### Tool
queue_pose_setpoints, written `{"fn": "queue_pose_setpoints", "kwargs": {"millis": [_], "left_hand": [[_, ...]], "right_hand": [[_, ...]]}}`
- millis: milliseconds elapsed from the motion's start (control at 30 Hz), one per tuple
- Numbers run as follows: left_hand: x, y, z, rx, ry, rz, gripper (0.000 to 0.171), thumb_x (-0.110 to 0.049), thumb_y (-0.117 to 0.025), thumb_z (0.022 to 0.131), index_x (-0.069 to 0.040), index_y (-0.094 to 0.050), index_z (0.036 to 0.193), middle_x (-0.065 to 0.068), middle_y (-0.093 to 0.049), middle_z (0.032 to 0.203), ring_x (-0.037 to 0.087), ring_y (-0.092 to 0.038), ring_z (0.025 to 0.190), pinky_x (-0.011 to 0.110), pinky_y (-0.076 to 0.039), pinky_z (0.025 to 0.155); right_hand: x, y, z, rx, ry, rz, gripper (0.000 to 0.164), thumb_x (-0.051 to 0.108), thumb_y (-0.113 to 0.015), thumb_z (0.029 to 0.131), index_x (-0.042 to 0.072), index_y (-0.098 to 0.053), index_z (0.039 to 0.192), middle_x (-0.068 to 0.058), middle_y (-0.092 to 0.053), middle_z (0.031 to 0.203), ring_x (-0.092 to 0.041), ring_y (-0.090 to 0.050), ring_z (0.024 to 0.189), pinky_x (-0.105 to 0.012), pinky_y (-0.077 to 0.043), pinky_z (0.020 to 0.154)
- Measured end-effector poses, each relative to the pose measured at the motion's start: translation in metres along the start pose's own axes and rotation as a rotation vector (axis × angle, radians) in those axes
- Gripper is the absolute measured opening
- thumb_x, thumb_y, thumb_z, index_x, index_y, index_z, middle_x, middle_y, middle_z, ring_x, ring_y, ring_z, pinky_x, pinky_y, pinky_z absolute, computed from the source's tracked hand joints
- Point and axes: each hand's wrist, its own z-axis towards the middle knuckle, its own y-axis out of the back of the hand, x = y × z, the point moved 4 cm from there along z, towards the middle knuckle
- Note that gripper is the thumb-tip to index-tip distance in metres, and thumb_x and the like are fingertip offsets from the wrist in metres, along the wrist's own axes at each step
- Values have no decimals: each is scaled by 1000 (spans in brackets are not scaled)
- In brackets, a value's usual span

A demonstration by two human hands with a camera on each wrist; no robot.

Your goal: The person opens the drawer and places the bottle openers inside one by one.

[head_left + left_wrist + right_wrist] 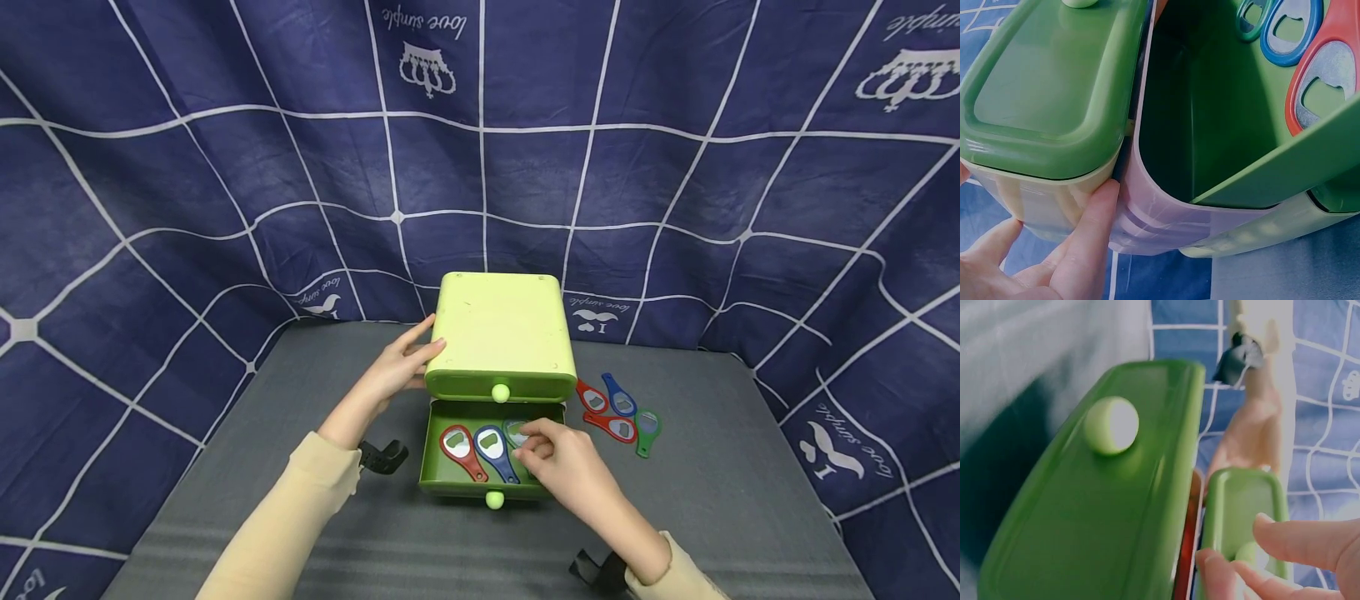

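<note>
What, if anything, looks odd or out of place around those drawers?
The blue backdrop has upside-down lettering, as if hung wrong way up. Four bottle openers lie bunched beside the box; nothing looks spilled or broken.

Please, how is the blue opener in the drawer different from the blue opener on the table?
Place: the drawer's blue opener lies inside the open lower drawer; the table's blue opener lies on the grey table, outside it.

Pose: the drawer's blue opener has its handle pointing towards the person; the table's blue opener has its handle pointing away.

Shared: both have blue handles and silvery inserts.
</note>
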Motion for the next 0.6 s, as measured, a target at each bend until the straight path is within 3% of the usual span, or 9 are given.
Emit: {"fn": "queue_pose_setpoints", "kwargs": {"millis": [167,267,467,600], "left_hand": [[0,0,1,-3,4,8,71,-48,-58,97,-38,-20,157,21,-51,142,28,-67,110,41,-57,91],[0,0,0,-3,4,12,72,-49,-58,97,-38,-20,157,21,-51,143,28,-67,111,41,-57,91],[-1,-1,0,1,0,2,72,-48,-58,97,-37,-20,157,21,-50,143,30,-66,113,41,-56,92],[0,-1,0,0,3,1,72,-48,-58,97,-38,-20,157,21,-50,143,31,-66,114,41,-56,92]], "right_hand": [[3,-5,-13,94,43,148,23,20,-76,88,4,-72,103,0,-71,83,-8,-67,70,-19,-53,61],[1,-13,-20,195,45,254,22,19,-73,89,1,-71,103,-5,-73,83,-9,-67,69,-22,-55,60],[-14,-36,-33,394,-25,508,22,14,-70,91,-6,-68,101,-17,-72,86,-10,-68,70,-36,-60,66],[-26,-49,-39,456,-52,580,20,13,-69,92,-6,-68,100,-17,-73,87,-10,-69,71,-30,-60,65]]}}
